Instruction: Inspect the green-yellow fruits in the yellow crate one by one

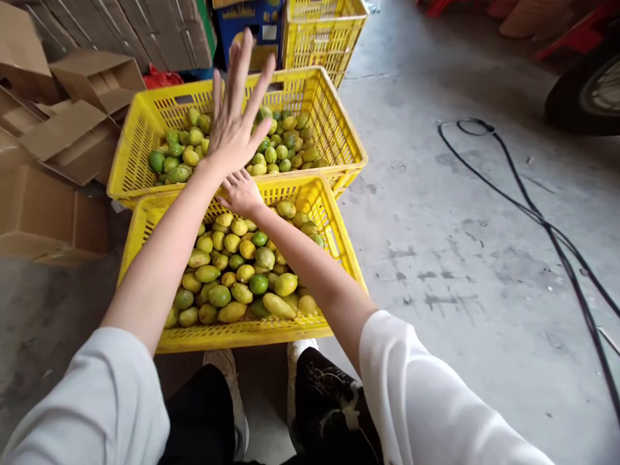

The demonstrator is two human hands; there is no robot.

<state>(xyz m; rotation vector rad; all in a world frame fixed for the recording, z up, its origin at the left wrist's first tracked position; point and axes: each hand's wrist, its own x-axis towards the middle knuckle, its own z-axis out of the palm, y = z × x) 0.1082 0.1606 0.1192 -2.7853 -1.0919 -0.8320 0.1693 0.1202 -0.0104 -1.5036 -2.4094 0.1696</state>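
My left hand [235,113] is raised over the far yellow crate [341,126], its fingers spread and nothing in them; they are slightly blurred. Below it, my right hand [242,194] is at the far rim of the near yellow crate [346,252], where the two crates meet. Its fingers lie over the rim and its thumb is on the near side, partly covered by my left wrist. Green and yellow lemon-like fruits [245,273] fill much of the near crate. More such fruits [283,145] lie in the far one.
Opened cardboard boxes [68,139] are heaped at the left. Behind the crates stand a blue box [249,29] and stacked yellow crates [322,39]. A black cable [523,206] loops over the concrete floor at the right, near a wheel [588,97]. My shoes [223,365] are by the near crate.
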